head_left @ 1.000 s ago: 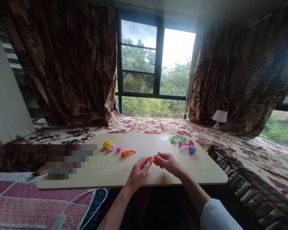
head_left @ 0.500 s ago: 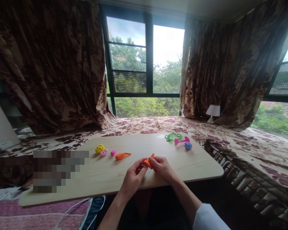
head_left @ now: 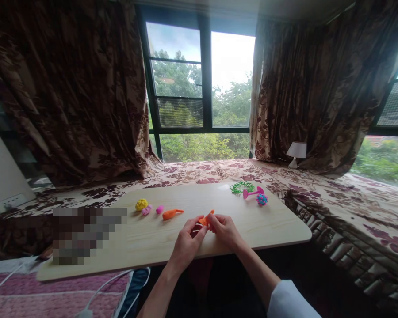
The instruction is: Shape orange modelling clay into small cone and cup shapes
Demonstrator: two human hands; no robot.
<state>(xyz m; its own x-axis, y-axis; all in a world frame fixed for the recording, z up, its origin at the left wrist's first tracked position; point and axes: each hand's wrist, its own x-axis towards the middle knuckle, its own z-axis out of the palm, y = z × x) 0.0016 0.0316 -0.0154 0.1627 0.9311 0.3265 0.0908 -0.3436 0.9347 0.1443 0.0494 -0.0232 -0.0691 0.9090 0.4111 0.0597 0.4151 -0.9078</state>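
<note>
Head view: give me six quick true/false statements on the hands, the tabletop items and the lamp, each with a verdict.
1. The left hand and right hand hold a small orange piece between them. True.
2. The yellow lump is right of both hands. False: the yellow lump is to their left.
3. A tapered orange piece lies on the table, apart from the hands. True.
4. The spiky ball is plain white. False: the spiky ball is blue and pink.
5. The green loops lie near the table's far edge. True.
6. The lamp is tipped over. False: the lamp stands upright.
</note>
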